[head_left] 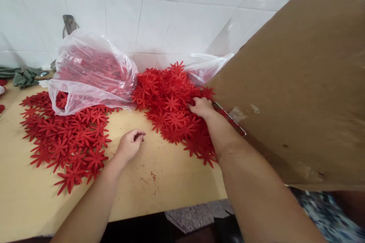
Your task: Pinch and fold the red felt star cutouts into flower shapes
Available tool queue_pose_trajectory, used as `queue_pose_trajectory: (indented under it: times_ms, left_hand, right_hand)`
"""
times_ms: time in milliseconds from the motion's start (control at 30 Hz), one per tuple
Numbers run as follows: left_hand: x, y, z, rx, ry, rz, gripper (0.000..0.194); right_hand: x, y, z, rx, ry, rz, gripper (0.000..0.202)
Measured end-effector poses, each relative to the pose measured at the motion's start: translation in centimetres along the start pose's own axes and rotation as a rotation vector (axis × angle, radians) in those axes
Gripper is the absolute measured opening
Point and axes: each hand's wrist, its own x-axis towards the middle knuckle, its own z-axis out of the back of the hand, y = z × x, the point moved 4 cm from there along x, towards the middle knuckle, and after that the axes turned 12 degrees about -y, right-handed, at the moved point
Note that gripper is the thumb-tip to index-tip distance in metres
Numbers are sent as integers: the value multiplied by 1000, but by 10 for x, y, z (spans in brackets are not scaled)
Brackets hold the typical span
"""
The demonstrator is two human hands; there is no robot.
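Red star-like flower pieces form a heap (171, 106) at the middle of the wooden table (137, 182). A second pile (65, 133) of the same pieces spreads on the left. Over its back edge sits a clear plastic bag (94, 72) full of red pieces. My right hand (202, 107) reaches onto the right side of the middle heap, fingers on the red pieces; what they grip, if anything, is hidden. Between the two piles, my left hand (132, 142) is curled just above the table with nothing visible in it.
A large brown cardboard sheet (299, 83) leans at the right, with a metal wire frame (229, 117) at its foot. Another plastic bag (203, 68) lies behind the heap. Green cloth (25, 76) is at the far left. White tiled wall (122, 15) stands behind.
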Motion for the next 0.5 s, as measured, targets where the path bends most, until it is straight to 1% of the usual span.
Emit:
queue_pose_trajectory:
  times_ms: [33,100,200,267,300,367,433,500]
  left_hand:
    - [0,0,0,1,-1,6,20]
    - [-1,-1,1,-1,1,12,20]
    - [0,0,1,-1,11,2,21]
    - [1,1,0,1,7,-3,22]
    - [1,2,0,4,2,-1,23]
    - [-1,3,-1,14,-14,2,24]
    - [-4,4,-5,42,-12,-10,25]
    - [-6,5,-8,71,5,-50,26]
  right_hand:
    - [0,-2,0,25,8,-20,63]
    - [-1,-4,9,97,-32,-44,66]
    - [-9,-4,36,217,-118,-22,66]
    - [-20,-1,56,244,-164,30,68]
    - [-28,1,65,230,-181,57,68]
    - [-47,6,80,173,-257,93,70]
    - [-69,10,84,137,-338,76,69]
    - [-91,15,75,128,-346,75,74]
